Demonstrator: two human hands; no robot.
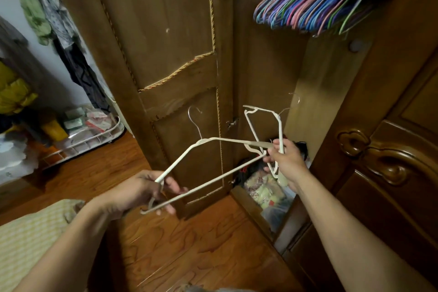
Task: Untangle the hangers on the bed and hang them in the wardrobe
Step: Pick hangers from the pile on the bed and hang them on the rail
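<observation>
A: Where are the hangers right now?

B: 2 cream hangers, both in the air in front of the open wardrobe (260, 66). The big hanger (213, 141) runs across between the hands, its metal hook pointing up. The left hand (144, 194) has its fingers curled round that hanger's near corner. The right hand (286, 161) pinches its far tip and also grips the second hanger (263, 116), which stands up above that hand.

A: Are they apart yet?

B: I can't tell. The wires cross right at the right hand's fingers, so they look linked there, but blur hides the detail.

A: What could go wrong from here?

B: I'd judge 3 things. Pulling the left hand away while the frames are hooked could bend the thin wire or jerk both out of the right hand's grip. The big hanger's hook sits close to the wardrobe door (166, 54) beyond the left hand and could catch or scrape it. And the coloured hangers (315, 5) already hanging are packed tight, high above the right hand, so pushing a new hook in could knock some down onto the bags (270, 194) below that hand
</observation>
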